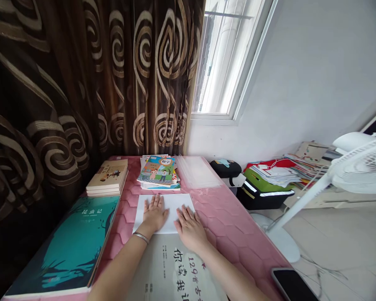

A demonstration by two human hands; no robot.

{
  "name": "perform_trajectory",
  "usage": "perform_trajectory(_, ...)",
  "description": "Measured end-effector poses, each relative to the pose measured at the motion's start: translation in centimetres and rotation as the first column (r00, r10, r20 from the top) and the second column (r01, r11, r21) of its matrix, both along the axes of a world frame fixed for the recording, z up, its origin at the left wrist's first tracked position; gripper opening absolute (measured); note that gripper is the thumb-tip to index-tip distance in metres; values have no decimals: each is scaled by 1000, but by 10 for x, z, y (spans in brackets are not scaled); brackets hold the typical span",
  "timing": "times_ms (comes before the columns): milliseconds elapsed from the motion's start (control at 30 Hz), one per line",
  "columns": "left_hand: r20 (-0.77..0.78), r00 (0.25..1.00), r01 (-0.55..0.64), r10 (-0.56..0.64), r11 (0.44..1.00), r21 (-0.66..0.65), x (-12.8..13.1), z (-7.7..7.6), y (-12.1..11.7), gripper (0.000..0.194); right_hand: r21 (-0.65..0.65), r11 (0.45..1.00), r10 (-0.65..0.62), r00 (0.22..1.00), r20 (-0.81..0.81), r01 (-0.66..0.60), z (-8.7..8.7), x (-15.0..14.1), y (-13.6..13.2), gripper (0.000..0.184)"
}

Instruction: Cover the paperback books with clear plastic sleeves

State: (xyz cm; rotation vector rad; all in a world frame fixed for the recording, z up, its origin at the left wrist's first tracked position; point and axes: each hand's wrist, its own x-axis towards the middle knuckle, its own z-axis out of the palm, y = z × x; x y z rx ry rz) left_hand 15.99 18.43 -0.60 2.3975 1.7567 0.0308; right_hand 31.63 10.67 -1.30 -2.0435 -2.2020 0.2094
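Observation:
A white sheet of paper (172, 202) lies on the pink quilted table cover. My left hand (156, 213), with a silver bangle at its wrist, rests flat on the sheet's left half, fingers spread. On the right half, my right hand (191, 229) presses down with its fingers apart. Neither hand grips anything. Nearer to me, a grey book (156, 263) with large handwritten-style characters lies below the sheet's near edge, under my forearms, which partly cover it. Whether the sheet overlaps the book or only meets it, I cannot tell.
To the left lie a large teal book (78, 238) and a stack of tan books (108, 174). Beyond the sheet are colourful textbooks (158, 170) and clear plastic covers (199, 172). A phone (294, 284) sits at the near right edge, a white fan (316, 188) beyond it.

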Motion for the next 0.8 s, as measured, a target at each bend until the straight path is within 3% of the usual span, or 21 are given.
perform_trajectory(200,-37,999,-4,5,1000,19,1,-7,-1,67,-85,996,-23,998,-64,18,19,-30,24,68)
perform_trajectory(300,-74,997,21,-22,1000,-8,0,-6,-1,69,-50,991,114,973,-202,-127,18,-53,50,68)
perform_trajectory(400,-71,997,24,-25,999,-23,1,-4,-1,71,-86,986,117,962,-247,-142,9,-60,73,68)
perform_trajectory(600,-20,998,-56,56,998,13,-4,-2,2,72,-77,996,-55,993,-109,47,-2,-13,83,68)
perform_trajectory(700,-32,991,-128,130,991,42,-21,-3,5,76,-70,988,-142,990,-25,140,-4,12,79,70)
perform_trajectory(800,-43,979,-196,200,977,83,-43,-6,7,73,-58,986,-154,988,-10,153,-6,22,78,71)
